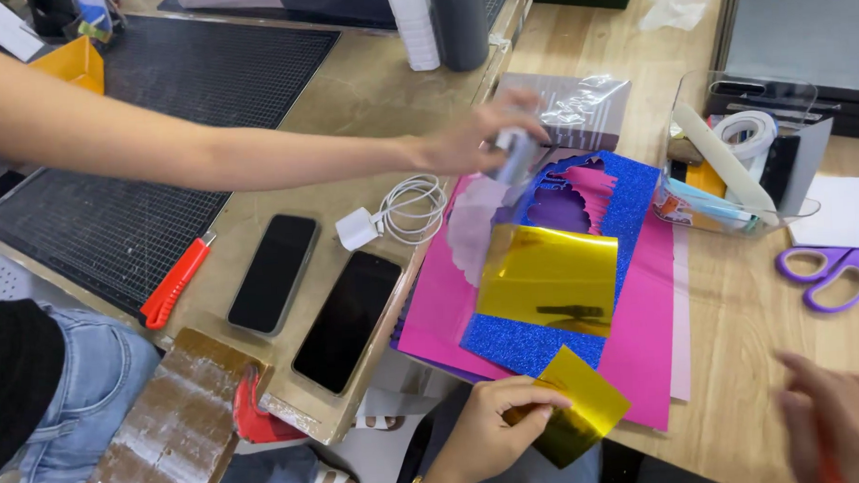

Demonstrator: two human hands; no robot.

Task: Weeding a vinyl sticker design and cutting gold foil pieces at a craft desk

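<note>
Small gold foil piece at the bench's near edge, pinched in your left hand, your right hand blurred, apart at the near right corner, grip unclear, another person's hand over stacked sheets, purple scissors right.

- The person's left hand comes up from the bottom edge of the head view, wrist low, knuckles toward the camera.
- Its fingers curl inward, thumb and fingertips pinched closed in a grip.
- The right hand sits at the lower right corner, blurred, palm down, fingers spread loosely and pointing left.
- Whether the right hand holds anything cannot be told through the blur.
- The two hands are well apart; only the left wrist shows, no forearms.
</note>
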